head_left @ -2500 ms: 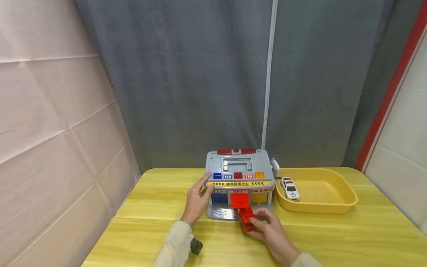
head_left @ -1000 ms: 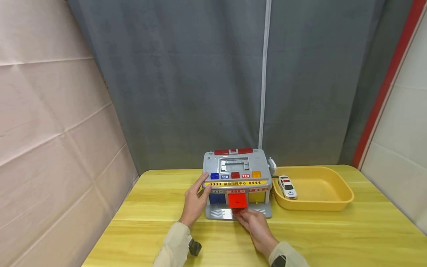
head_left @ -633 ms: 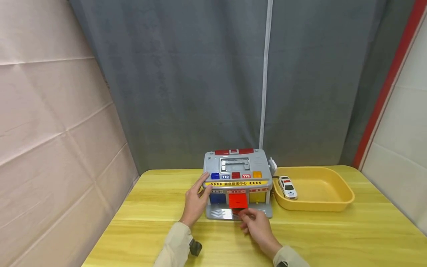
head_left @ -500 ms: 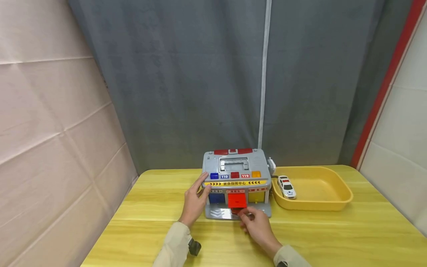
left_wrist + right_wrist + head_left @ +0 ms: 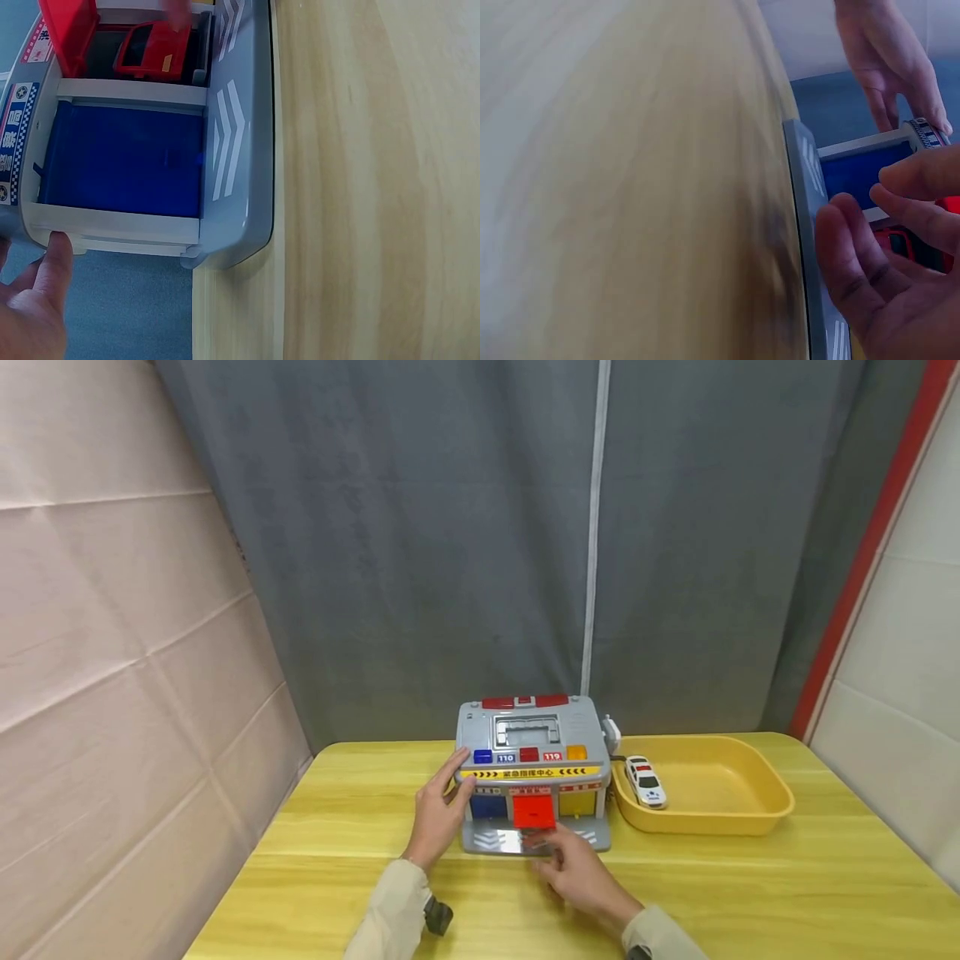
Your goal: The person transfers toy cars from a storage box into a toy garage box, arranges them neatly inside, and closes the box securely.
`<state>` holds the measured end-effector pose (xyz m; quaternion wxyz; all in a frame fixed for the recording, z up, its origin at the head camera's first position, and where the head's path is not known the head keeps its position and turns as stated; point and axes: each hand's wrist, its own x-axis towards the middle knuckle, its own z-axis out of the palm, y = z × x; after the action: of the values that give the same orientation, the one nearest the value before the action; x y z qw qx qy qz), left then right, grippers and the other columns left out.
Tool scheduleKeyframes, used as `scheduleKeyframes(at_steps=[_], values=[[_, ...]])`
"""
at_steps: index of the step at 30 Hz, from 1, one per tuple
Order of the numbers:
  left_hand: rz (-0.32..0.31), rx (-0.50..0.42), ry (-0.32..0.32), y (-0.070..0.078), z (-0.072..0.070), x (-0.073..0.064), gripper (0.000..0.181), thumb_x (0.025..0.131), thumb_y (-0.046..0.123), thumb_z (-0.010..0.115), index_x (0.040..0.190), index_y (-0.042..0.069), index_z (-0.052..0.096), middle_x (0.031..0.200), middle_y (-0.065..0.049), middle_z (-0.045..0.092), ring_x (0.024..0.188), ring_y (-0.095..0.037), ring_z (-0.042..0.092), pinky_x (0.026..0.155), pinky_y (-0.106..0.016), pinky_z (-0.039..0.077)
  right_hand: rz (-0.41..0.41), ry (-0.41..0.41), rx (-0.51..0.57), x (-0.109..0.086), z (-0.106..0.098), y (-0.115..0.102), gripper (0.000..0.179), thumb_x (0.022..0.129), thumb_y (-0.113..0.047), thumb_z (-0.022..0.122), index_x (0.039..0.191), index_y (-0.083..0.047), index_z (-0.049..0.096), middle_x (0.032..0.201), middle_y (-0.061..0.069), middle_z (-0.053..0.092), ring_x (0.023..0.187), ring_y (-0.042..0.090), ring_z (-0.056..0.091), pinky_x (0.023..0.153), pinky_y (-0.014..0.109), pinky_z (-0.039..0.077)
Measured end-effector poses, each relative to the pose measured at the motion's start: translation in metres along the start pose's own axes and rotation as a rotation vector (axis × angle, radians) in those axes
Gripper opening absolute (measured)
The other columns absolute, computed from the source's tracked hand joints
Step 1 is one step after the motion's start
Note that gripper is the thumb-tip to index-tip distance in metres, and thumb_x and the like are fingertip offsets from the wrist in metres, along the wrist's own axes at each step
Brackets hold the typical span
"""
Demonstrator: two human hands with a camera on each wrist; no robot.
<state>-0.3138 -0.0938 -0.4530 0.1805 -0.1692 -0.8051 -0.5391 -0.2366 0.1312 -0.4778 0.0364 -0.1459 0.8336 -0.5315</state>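
Observation:
A grey toy garage (image 5: pixel 581 727) with red, blue and amber lights on its roof stands on the table. Its red middle door (image 5: pixel 534 812) is raised, while the blue door (image 5: pixel 124 157) and the yellow door (image 5: pixel 577 803) are down. Inside the middle bay sits a red toy car (image 5: pixel 154 51), mostly hidden in the head view. My left hand (image 5: pixel 437 817) rests at the garage's left front corner, fingers fairly straight. My right hand (image 5: pixel 581 870) reaches under the raised door, fingers loosely bent and apart in the right wrist view; a blurred fingertip is at the car's outer end.
Right of the garage stands a yellow tray (image 5: pixel 738 822) with a white toy police car (image 5: pixel 647 783) lying against its left side. A grey curtain (image 5: pixel 420 568) hangs behind the wooden table (image 5: pixel 337 835).
The red car, held by my right hand in front of the garage, has gone into the middle bay. My right fingers have let go and spread. My left hand stays put.

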Motion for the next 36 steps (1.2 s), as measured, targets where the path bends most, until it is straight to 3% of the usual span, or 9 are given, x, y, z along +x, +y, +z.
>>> scheduleKeyframes(at_steps=[6, 8, 17, 21, 26, 31, 36], values=[[0.003, 0.001, 0.005, -0.001, -0.001, 0.000, 0.043, 0.100, 0.028, 0.062, 0.143, 0.026, 0.056, 0.156, -0.001, 0.048, 0.144, -0.028, 0.046, 0.107, -0.040, 0.053, -0.018, -0.018, -0.031, -0.007, -0.004, 0.000, 0.012, 0.091, -0.005, 0.065, 0.102, -0.003, 0.071, 0.082, 0.011, 0.067, 0.060, 0.007, 0.055, 0.046, 0.022, 0.051], [0.010, 0.004, 0.004, -0.001, -0.001, 0.001, 0.043, 0.100, 0.029, 0.062, 0.143, 0.026, 0.056, 0.156, -0.001, 0.048, 0.144, -0.028, 0.046, 0.107, -0.041, 0.053, -0.044, 0.004, -0.050, -0.008, -0.006, -0.002, 0.010, 0.092, -0.007, 0.066, 0.100, -0.004, 0.072, 0.085, 0.009, 0.068, 0.063, 0.006, 0.055, 0.049, 0.022, 0.053], [0.016, 0.009, 0.006, 0.001, 0.000, 0.002, 0.044, 0.101, 0.028, 0.062, 0.144, 0.023, 0.056, 0.156, -0.002, 0.048, 0.143, -0.029, 0.048, 0.107, -0.041, 0.053, -0.338, 0.103, -0.127, -0.012, -0.019, -0.016, 0.003, 0.093, -0.014, 0.069, 0.091, -0.014, 0.072, 0.083, 0.003, 0.073, 0.069, -0.003, 0.055, 0.057, 0.018, 0.056], [0.016, 0.010, 0.011, 0.001, -0.001, 0.002, 0.043, 0.101, 0.028, 0.062, 0.143, 0.023, 0.057, 0.156, -0.002, 0.049, 0.143, -0.029, 0.048, 0.106, -0.042, 0.053, -0.426, 0.181, -0.126, -0.011, -0.022, -0.025, 0.008, 0.089, -0.008, 0.073, 0.087, -0.016, 0.072, 0.080, -0.004, 0.071, 0.066, -0.004, 0.054, 0.054, 0.018, 0.055], [0.011, -0.003, 0.000, 0.002, 0.000, 0.001, 0.044, 0.100, 0.029, 0.062, 0.143, 0.022, 0.057, 0.157, -0.002, 0.048, 0.144, -0.029, 0.047, 0.107, -0.041, 0.053, -0.538, 0.351, -0.197, -0.003, -0.025, -0.035, 0.017, 0.082, 0.000, 0.078, 0.084, -0.015, 0.070, 0.079, -0.007, 0.069, 0.064, -0.004, 0.052, 0.050, 0.017, 0.053], [0.004, -0.003, 0.001, 0.001, 0.001, 0.000, 0.044, 0.100, 0.028, 0.062, 0.144, 0.021, 0.057, 0.157, -0.002, 0.047, 0.144, -0.029, 0.046, 0.107, -0.039, 0.052, -0.577, 0.496, -0.390, 0.009, -0.029, -0.041, 0.027, 0.074, 0.002, 0.084, 0.093, -0.011, 0.071, 0.095, -0.004, 0.068, 0.088, 0.008, 0.059, 0.074, 0.026, 0.058], [0.001, 0.002, -0.001, 0.002, 0.001, -0.001, 0.044, 0.100, 0.028, 0.062, 0.143, 0.022, 0.057, 0.157, -0.003, 0.047, 0.144, -0.030, 0.046, 0.106, -0.039, 0.053, -0.533, 0.509, -0.509, 0.020, -0.036, -0.043, 0.042, 0.069, -0.001, 0.089, 0.105, -0.010, 0.070, 0.110, 0.004, 0.065, 0.111, 0.021, 0.051, 0.091, 0.044, 0.055]])
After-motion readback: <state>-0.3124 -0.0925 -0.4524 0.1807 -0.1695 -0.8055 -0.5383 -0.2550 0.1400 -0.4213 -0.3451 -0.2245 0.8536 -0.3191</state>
